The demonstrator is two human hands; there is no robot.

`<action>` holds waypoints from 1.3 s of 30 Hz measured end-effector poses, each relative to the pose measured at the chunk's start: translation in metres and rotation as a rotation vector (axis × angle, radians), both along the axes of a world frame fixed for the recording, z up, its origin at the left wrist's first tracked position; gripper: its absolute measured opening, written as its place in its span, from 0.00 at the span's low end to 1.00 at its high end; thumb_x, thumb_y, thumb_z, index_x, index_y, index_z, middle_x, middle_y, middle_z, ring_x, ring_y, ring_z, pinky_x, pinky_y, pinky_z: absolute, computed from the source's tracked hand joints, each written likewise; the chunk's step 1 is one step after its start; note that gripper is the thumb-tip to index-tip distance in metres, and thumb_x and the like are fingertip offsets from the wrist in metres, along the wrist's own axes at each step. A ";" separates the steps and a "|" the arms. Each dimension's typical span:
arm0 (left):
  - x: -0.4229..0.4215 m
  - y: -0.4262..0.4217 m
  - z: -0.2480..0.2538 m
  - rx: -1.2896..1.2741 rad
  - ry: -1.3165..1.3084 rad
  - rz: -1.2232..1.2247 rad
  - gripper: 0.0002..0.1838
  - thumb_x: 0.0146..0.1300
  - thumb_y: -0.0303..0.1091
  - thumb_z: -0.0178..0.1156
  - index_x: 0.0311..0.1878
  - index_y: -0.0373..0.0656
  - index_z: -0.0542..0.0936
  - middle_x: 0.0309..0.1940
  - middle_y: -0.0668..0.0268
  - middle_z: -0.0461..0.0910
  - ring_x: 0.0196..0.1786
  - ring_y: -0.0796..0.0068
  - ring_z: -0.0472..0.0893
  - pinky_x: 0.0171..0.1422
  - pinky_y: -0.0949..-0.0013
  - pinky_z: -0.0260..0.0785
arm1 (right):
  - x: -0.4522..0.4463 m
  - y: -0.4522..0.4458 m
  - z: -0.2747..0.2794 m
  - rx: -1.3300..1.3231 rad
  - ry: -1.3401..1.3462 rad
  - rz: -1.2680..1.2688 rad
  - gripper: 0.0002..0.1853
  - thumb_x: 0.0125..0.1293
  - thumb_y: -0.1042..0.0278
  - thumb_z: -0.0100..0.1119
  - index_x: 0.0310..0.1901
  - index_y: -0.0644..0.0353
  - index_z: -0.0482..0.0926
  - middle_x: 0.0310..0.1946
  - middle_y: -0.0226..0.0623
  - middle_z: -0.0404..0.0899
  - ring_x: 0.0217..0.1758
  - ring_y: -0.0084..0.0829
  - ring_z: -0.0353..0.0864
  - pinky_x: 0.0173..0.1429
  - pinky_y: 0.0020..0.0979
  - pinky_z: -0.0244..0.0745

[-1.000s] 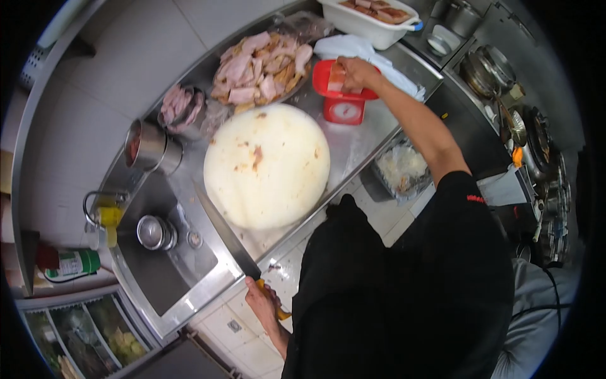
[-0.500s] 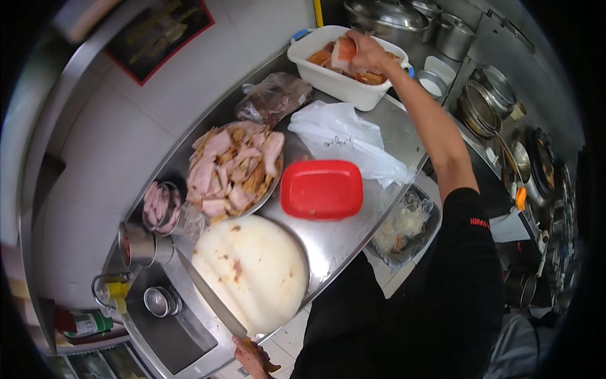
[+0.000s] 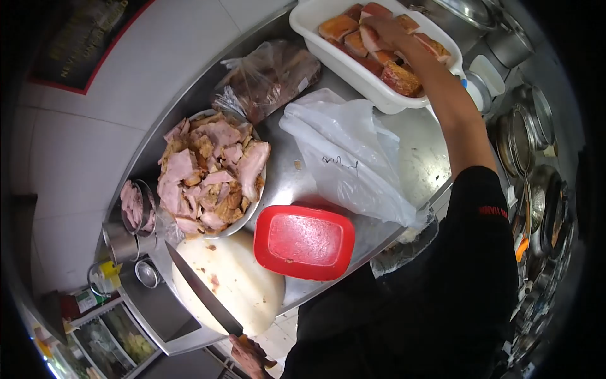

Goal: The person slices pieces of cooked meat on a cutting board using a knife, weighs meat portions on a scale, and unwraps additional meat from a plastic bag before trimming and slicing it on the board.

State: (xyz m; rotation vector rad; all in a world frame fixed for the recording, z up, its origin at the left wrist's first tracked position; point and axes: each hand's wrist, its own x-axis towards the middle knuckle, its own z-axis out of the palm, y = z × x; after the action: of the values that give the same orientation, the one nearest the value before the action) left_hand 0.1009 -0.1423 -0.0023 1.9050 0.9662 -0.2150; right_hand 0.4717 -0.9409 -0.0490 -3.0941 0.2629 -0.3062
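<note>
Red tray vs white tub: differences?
Contents: the red tray shows its bottom; the white tub holds meat chunks.
Size: the red tray is smaller than the white tub.
Contact: the right hand is in the white tub; no hand touches the red tray.
Shared: both have rounded corners.

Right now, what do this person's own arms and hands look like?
A short black sleeve covers the upper right arm, with red lettering on it. No glove shows on the right hand or left hand; the left sleeve can't be made out.
</note>
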 end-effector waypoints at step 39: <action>-0.029 -0.030 -0.009 0.043 0.076 0.148 0.32 0.74 0.63 0.48 0.24 0.44 0.70 0.14 0.75 0.63 0.13 0.83 0.63 0.16 0.73 0.54 | -0.168 0.237 -0.172 1.285 0.213 -0.702 0.14 0.56 0.61 0.65 0.41 0.59 0.87 0.38 0.35 0.86 0.38 0.30 0.84 0.39 0.35 0.81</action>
State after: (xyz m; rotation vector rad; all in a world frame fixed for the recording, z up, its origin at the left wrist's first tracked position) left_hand 0.0722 -0.1725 -0.0116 1.8655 1.1665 -0.1823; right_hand 0.3033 -0.7037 -0.2215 -1.6781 1.0368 0.1649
